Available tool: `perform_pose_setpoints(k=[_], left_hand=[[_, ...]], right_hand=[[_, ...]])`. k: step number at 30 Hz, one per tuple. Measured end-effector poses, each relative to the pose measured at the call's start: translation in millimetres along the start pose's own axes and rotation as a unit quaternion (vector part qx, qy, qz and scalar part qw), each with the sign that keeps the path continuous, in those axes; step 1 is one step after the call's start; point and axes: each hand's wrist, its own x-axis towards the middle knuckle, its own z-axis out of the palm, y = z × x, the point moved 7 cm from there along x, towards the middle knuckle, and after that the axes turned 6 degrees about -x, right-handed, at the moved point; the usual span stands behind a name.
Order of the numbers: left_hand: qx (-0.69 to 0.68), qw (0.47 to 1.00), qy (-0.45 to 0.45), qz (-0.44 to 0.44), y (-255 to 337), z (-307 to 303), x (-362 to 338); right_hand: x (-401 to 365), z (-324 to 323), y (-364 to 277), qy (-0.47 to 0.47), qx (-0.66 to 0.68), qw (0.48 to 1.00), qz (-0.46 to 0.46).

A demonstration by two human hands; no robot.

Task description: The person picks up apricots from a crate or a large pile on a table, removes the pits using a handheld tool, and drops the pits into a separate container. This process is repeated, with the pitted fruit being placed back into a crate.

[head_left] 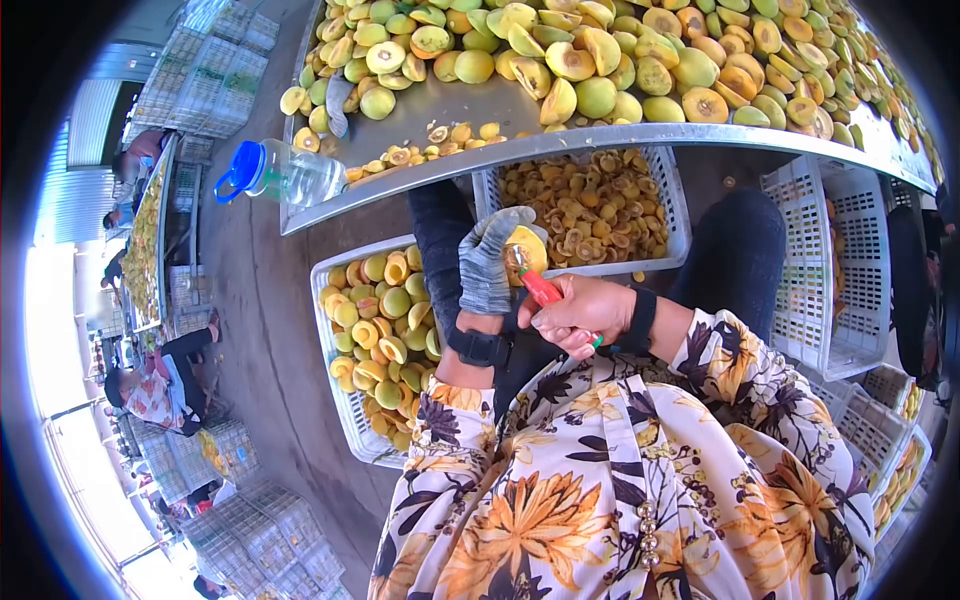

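My left hand (487, 262), in a grey knit glove, is closed around a yellow peach half (530, 252), its cut face turned towards my right hand. My bare right hand (580, 315) grips a red-handled pitting tool (541, 288). The metal tip of the tool is at the middle of the peach half, by the pit. A green end of the handle shows below my right fingers. Beneath the hands, between my knees, stands a white crate (682, 215) with many small brown-yellow pit pieces. Left of my left arm, another white crate (335, 375) is filled with peach halves.
A metal table (440, 108) heaped with cut peaches spans the front, its raised edge close ahead. A blue-capped water bottle (300, 178) lies at its left corner. White crates (845, 260) stand on the right. People (165, 385) sit among stacked crates at far left.
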Motion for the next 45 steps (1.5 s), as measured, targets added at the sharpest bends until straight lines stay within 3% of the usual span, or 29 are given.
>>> perform_pose_setpoints(k=[1,2,3,4,6,7,9,10,13,14,15,17,19,20,23,24,25,26,27,29,30,31,33,35,37,38,39,42,45], left_hand=[[-0.046,0.996,-0.026,-0.073,-5,4,0],[-0.089,0.985,-0.046,-0.143,-11,8,-3],[-0.089,0.985,-0.045,-0.142,-12,7,-2],[-0.078,0.987,-0.017,-0.142,-16,1,0],[-0.068,0.988,0.011,-0.141,-22,-1,2],[0.014,0.999,0.023,-0.027,-9,-1,7],[0.173,0.964,0.054,0.196,15,1,-1],[0.172,0.963,0.056,0.199,15,0,0],[0.113,0.988,0.053,0.09,6,-2,6],[0.064,0.995,0.075,-0.03,-5,-7,7],[0.062,0.995,0.074,-0.025,-4,-6,7],[-0.093,0.984,0.073,-0.136,-24,-4,3],[-0.096,0.98,0.05,-0.168,-33,-7,5],[-0.106,0.983,0.082,-0.123,-35,-13,7],[-0.086,0.986,0.134,-0.041,-34,-24,11],[-0.01,0.989,0.134,0.056,-18,-19,10],[0.065,0.977,0.132,0.154,0,-10,7],[0.115,0.973,0.11,0.169,8,-2,6],[0.11,0.972,0.111,0.175,10,-3,7],[0.139,0.982,0.1,0.074,3,-9,17],[0.051,0.995,0.085,-0.031,-11,-14,19],[0.04,0.995,0.089,-0.019,-11,-17,21],[-0.082,0.984,0.082,-0.135,-35,-19,21],[-0.084,0.983,0.1,-0.128,-45,-23,27],[0.133,0.98,0.138,0.059,-20,-20,28],[0.102,0.987,0.112,0.061,-23,-15,27],[0.102,0.987,0.109,0.058,-15,-9,22],[-0.148,0.977,-0.061,-0.138,-20,16,11],[-0.155,0.969,-0.101,-0.161,-13,26,4]], right_hand=[[2,2,0,-0.002,-0.002,1.0,0.0],[3,-2,-1,0.062,-0.097,0.993,-0.014],[2,-7,-3,0.125,-0.191,0.973,-0.027],[4,-9,-1,0.125,-0.192,0.973,-0.027],[5,-15,-9,0.169,-0.366,0.914,-0.058],[3,-15,-12,0.168,-0.368,0.912,-0.058],[0,-3,4,0.066,-0.077,0.995,0.017],[0,1,4,0.021,-0.026,0.999,0.009],[3,-1,5,0.007,0.048,0.998,0.031],[5,-3,4,0.006,0.043,0.999,0.031],[6,-8,4,0.027,0.026,0.999,0.016],[7,-12,6,0.051,0.006,0.999,0.004],[8,-23,-2,0.146,-0.216,0.965,-0.031],[9,-26,-6,0.162,-0.293,0.941,-0.042],[7,-25,-5,0.154,-0.276,0.947,-0.05],[5,-22,-6,0.155,-0.276,0.947,-0.049],[5,-16,-3,0.129,-0.164,0.978,-0.025],[5,-10,-1,0.101,-0.051,0.994,0.001],[6,-12,-1,0.101,-0.058,0.993,0.003],[11,-14,-1,0.069,-0.001,0.998,0.014],[11,-14,-1,0.064,0.004,0.998,0.011],[11,-16,1,0.064,-0.01,0.998,0.019],[11,-20,2,0.048,0.055,0.997,-0.003],[11,-24,4,0.036,0.056,0.998,-0.005],[6,-29,4,0.06,0.041,0.997,-0.008],[2,-30,4,0.064,0.042,0.997,-0.009],[-4,-28,-1,0.055,0.016,0.998,-0.014],[-17,-20,-13,0.035,-0.029,0.999,-0.011],[-12,-14,-15,0.021,-0.045,0.999,-0.003]])
